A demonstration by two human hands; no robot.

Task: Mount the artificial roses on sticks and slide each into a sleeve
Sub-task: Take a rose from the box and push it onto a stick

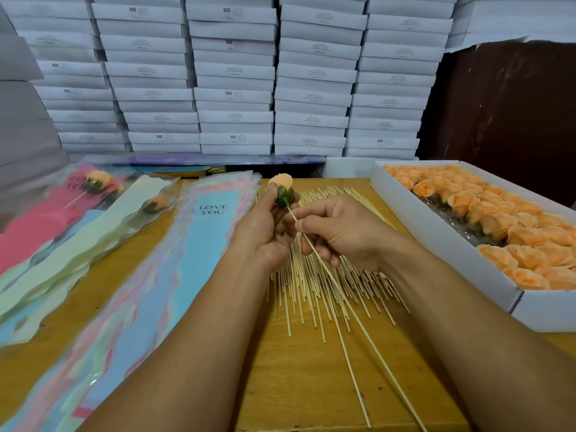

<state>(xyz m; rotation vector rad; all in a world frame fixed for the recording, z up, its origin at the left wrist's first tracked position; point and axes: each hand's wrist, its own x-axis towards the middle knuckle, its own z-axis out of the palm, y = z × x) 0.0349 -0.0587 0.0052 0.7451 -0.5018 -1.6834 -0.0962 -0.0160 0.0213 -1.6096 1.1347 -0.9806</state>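
Observation:
My left hand (265, 226) grips a peach rose (282, 188) by its green base, above the table's middle. My right hand (336, 232) pinches a thin wooden stick (358, 319) whose tip touches the underside of that green base. The stick runs down to the lower right. A pile of loose sticks (314, 285) lies under both hands. A stack of "LOVE YOU" sleeves (187, 251) lies to the left, a blue one on top. A white box of peach roses (511, 232) stands on the right.
Two sleeved roses (99, 182) lie at the far left on pink and pale green sleeves. The wooden table (299, 385) carries everything. Stacked white cartons (233, 73) wall off the back. A dark panel (505, 113) stands at the back right.

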